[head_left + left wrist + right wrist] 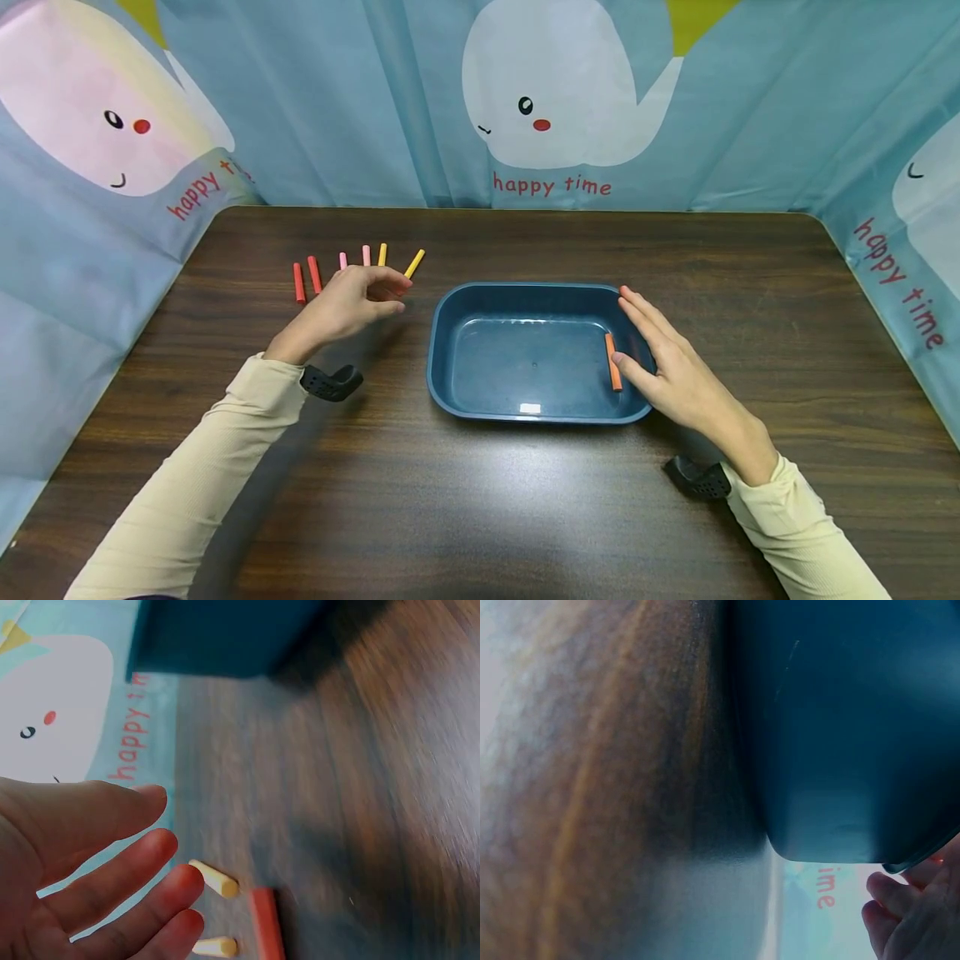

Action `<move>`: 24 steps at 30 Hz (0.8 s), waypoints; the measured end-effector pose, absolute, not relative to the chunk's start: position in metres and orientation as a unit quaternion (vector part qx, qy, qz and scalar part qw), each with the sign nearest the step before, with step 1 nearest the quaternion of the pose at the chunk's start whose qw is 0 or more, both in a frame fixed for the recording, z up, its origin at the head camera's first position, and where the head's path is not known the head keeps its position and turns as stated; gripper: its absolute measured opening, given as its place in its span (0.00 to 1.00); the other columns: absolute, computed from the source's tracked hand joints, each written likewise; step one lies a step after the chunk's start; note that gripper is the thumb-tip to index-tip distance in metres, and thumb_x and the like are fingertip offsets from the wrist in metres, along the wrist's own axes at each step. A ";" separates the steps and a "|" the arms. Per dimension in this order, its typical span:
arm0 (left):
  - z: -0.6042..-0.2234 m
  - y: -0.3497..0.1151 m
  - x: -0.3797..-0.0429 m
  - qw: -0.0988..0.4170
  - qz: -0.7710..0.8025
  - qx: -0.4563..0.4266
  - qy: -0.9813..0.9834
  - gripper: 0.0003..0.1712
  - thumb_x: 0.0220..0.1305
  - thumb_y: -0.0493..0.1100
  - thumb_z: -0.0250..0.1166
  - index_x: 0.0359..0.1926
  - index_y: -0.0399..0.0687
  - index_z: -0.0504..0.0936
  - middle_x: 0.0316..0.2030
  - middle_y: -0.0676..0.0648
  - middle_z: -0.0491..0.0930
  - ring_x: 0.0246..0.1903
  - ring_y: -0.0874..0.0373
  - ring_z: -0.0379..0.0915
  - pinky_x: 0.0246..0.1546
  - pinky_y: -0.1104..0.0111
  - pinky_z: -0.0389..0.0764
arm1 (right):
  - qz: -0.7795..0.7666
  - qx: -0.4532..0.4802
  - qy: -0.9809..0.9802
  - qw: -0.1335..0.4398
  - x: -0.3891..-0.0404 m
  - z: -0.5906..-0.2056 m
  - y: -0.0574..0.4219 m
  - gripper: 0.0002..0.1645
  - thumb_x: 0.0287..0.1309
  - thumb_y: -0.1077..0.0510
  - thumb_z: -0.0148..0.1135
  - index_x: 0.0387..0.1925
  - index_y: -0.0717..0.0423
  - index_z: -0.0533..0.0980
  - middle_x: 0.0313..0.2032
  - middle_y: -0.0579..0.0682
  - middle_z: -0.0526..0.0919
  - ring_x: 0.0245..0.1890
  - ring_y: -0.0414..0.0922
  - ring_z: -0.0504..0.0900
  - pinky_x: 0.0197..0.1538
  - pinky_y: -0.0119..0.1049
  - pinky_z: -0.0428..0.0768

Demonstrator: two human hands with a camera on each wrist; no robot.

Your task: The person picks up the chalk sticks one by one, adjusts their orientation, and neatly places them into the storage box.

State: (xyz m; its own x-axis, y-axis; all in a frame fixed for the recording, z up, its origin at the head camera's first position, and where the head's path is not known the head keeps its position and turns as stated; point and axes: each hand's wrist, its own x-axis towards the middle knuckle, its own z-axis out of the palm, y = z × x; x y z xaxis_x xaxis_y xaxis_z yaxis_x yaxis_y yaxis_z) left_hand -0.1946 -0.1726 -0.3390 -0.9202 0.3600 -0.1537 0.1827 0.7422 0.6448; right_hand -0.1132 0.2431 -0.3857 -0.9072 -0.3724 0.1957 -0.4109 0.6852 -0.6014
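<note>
My left hand (345,307) hovers over a row of short chalk-like sticks at the far left, fingers loosely bent and thumb apart, holding nothing. Two red sticks (299,283), two pink sticks (366,255) and two yellow sticks (415,263) show around it; the hand hides parts of the row. In the left wrist view, a red stick (268,924) and a yellow stick (214,879) lie beyond the fingertips. My right hand (678,379) rests at the right rim of a blue tray (517,414), fingers extended, thumb reaching inside over an orange stick (614,379) on the tray floor.
The dark wooden table (487,517) carries the tray and the sticks. A light blue curtain (322,100) with whale prints hangs behind the table and along both sides. Black wrist straps (330,383) sit below both hands.
</note>
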 end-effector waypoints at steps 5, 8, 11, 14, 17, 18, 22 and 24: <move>-0.345 -0.180 -0.198 0.131 0.311 0.148 0.929 0.22 0.65 0.34 0.65 0.60 0.36 0.77 0.55 0.35 0.80 0.52 0.43 0.80 0.53 0.50 0.79 | 0.337 0.212 -0.917 0.025 -0.113 -0.385 0.243 0.42 0.68 0.56 0.58 0.76 0.59 0.53 0.78 0.52 0.49 0.77 0.55 0.53 0.71 0.60 0.59; -0.349 -0.185 -0.200 0.128 0.299 0.151 0.933 0.22 0.65 0.33 0.65 0.60 0.35 0.77 0.54 0.34 0.81 0.51 0.43 0.80 0.52 0.50 0.80 | 0.337 0.212 -0.917 0.025 -0.114 -0.386 0.243 0.42 0.68 0.56 0.58 0.76 0.59 0.53 0.78 0.52 0.49 0.77 0.55 0.53 0.71 0.60 0.59; -0.352 -0.191 -0.200 0.126 0.283 0.151 0.939 0.22 0.65 0.34 0.65 0.60 0.35 0.77 0.53 0.34 0.81 0.50 0.43 0.80 0.51 0.50 0.80 | 0.334 0.214 -0.918 0.027 -0.114 -0.386 0.243 0.41 0.67 0.56 0.58 0.76 0.59 0.53 0.79 0.51 0.50 0.77 0.54 0.53 0.72 0.58 0.60; -0.354 -0.194 -0.201 0.124 0.270 0.145 0.944 0.22 0.64 0.34 0.66 0.59 0.35 0.78 0.52 0.34 0.81 0.48 0.43 0.80 0.49 0.50 0.79 | 0.332 0.214 -0.918 0.030 -0.115 -0.386 0.243 0.41 0.67 0.56 0.58 0.76 0.59 0.54 0.79 0.50 0.50 0.77 0.54 0.53 0.72 0.56 0.60; -0.357 -0.197 -0.202 0.121 0.256 0.143 0.948 0.22 0.64 0.34 0.66 0.59 0.34 0.78 0.52 0.33 0.81 0.48 0.42 0.79 0.50 0.50 0.79 | 0.333 0.214 -0.918 0.031 -0.115 -0.385 0.243 0.41 0.67 0.56 0.58 0.76 0.59 0.54 0.78 0.51 0.50 0.77 0.54 0.53 0.72 0.57 0.60; -0.358 -0.198 -0.202 0.122 0.253 0.141 0.949 0.22 0.64 0.34 0.66 0.58 0.34 0.78 0.53 0.33 0.81 0.48 0.42 0.79 0.50 0.49 0.78 | 0.333 0.214 -0.918 0.030 -0.115 -0.385 0.243 0.41 0.67 0.56 0.58 0.76 0.59 0.54 0.78 0.51 0.50 0.77 0.54 0.53 0.72 0.58 0.60; -0.361 -0.200 -0.203 0.126 0.238 0.139 0.953 0.21 0.64 0.33 0.65 0.57 0.33 0.79 0.54 0.32 0.80 0.49 0.40 0.78 0.52 0.48 0.77 | 0.334 0.214 -0.917 0.028 -0.114 -0.385 0.243 0.41 0.67 0.56 0.58 0.76 0.60 0.54 0.78 0.52 0.50 0.77 0.54 0.53 0.72 0.58 0.59; -0.362 -0.200 -0.204 0.127 0.233 0.138 0.954 0.19 0.64 0.33 0.65 0.56 0.34 0.80 0.53 0.33 0.81 0.50 0.40 0.78 0.53 0.47 0.77 | 0.336 0.213 -0.917 0.027 -0.114 -0.385 0.243 0.41 0.67 0.56 0.58 0.76 0.60 0.54 0.78 0.52 0.50 0.77 0.54 0.52 0.72 0.58 0.59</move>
